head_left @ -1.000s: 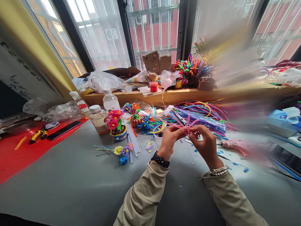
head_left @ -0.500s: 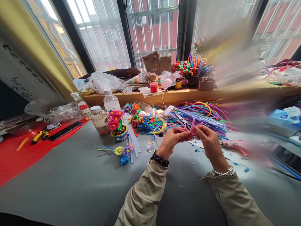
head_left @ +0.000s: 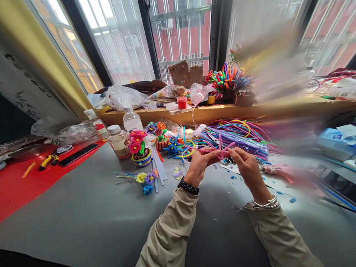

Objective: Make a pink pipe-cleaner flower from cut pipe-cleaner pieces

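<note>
Pink pipe cleaners (head_left: 221,152), bent into loops with loose ends sticking up and out, are held above the grey table between both hands. My left hand (head_left: 200,163) pinches them from the left, thumb on top. On the other side, the thumb and fingertips of my right hand (head_left: 246,167) close on the right part of the same pink piece. Just behind the hands lies a pile of coloured pipe cleaners (head_left: 233,137). A pair of scissors is partly visible in that pile, its shape mostly hidden.
To the left stand a pipe-cleaner flower pot (head_left: 141,158), loose flowers (head_left: 148,179), glue sticks (head_left: 160,168) and bottles (head_left: 118,142). Pliers (head_left: 49,162) and a phone (head_left: 78,154) lie on a red sheet (head_left: 25,185). Clutter lines the window sill (head_left: 155,116). The right side is blurred.
The pink pipe cleaners have turned between my fingers, and one end now points straight up. My right hand has shifted slightly, its fingers now lower against the piece.
</note>
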`<state>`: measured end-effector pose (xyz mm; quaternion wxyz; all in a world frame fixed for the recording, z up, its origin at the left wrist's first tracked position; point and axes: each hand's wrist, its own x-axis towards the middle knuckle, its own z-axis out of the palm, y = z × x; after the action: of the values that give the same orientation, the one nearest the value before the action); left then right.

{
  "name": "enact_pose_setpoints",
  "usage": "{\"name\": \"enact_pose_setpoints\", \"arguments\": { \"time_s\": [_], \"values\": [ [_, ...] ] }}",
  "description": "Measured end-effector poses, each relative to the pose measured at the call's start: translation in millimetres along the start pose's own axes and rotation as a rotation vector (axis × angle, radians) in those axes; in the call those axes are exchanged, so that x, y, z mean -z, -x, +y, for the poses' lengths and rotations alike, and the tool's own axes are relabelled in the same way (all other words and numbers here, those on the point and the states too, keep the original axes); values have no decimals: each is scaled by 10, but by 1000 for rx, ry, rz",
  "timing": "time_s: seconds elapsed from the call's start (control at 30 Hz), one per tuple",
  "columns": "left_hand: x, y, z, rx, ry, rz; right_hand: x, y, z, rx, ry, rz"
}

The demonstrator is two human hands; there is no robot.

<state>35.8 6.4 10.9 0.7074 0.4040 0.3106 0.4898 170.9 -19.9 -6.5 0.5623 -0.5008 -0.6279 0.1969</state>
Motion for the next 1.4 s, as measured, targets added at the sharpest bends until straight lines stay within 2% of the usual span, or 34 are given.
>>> {"name": "enact_pose_setpoints", "arguments": {
  "time_s": [0.13,0.23,0.33,0.47,0.67,0.83,0.93,1.07,1.17,1.23,1.3,1.4],
  "values": [
    [33,-14,-1,79,71,-49,33,-9,-3,298,278,137],
    [43,-22,-10,133,94,-101,54,-7,14,495,391,173],
    [37,-24,-13,170,112,-119,75,6,23,581,452,188],
    [30,-18,-16,164,100,-109,108,22,9,585,495,185],
    [6,3,-24,107,63,-69,81,20,11,549,499,213],
    [-33,-12,-36,-49,11,27,-42,28,-23,458,390,236],
    [-35,-30,-54,-248,-171,111,-111,26,-47,259,200,232],
    [-28,2,-71,-503,-473,154,-182,-1,-12,-100,-151,186],
    [-30,46,-78,-622,-625,141,-223,-25,40,-389,-474,100],
    [-28,54,-79,-653,-679,116,-225,-34,60,-506,-603,32],
    [-17,37,-70,-625,-666,125,-192,-33,57,-482,-585,-31],
    [10,-9,-33,-439,-454,207,-96,-22,22,-212,-278,-61]
  ]
}}
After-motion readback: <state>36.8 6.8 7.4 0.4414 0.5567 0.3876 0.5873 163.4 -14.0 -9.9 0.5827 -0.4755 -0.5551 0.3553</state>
